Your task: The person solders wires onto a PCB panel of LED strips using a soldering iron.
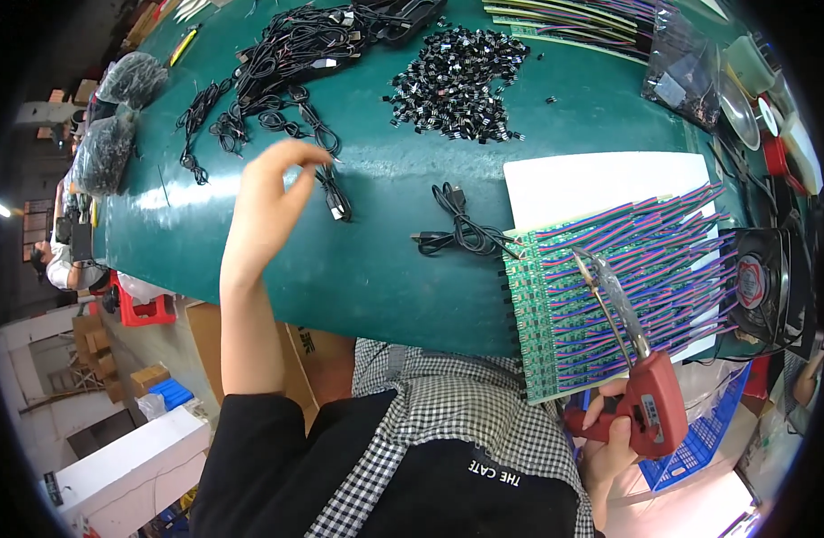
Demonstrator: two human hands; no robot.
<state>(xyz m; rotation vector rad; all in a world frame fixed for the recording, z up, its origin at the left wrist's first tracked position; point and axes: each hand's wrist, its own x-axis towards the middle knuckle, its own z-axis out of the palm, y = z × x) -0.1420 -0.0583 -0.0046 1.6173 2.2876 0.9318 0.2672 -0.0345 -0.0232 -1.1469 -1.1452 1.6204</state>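
My left hand [273, 197] reaches over the green table, its fingers curled together at the end of a coiled black USB cable [335, 197]. The exact grip at the fingertips is hard to see. In my right hand [611, 439] is a red soldering gun [656, 403], its metal tip slanting up over a panel of green circuit boards [539, 332]. Rows of blue, red and black wires [645, 296] run rightward from the boards. Another black USB cable [473, 231] lies coiled, one end at the panel's upper left corner.
Behind my left hand lies a tangled heap of black cables [291, 54]. Small black connectors [457, 85] are piled at the far middle. White board [600, 184] lies under the panel. A fan [757, 280] stands at right, and a plastic bag [681, 76] lies far right.
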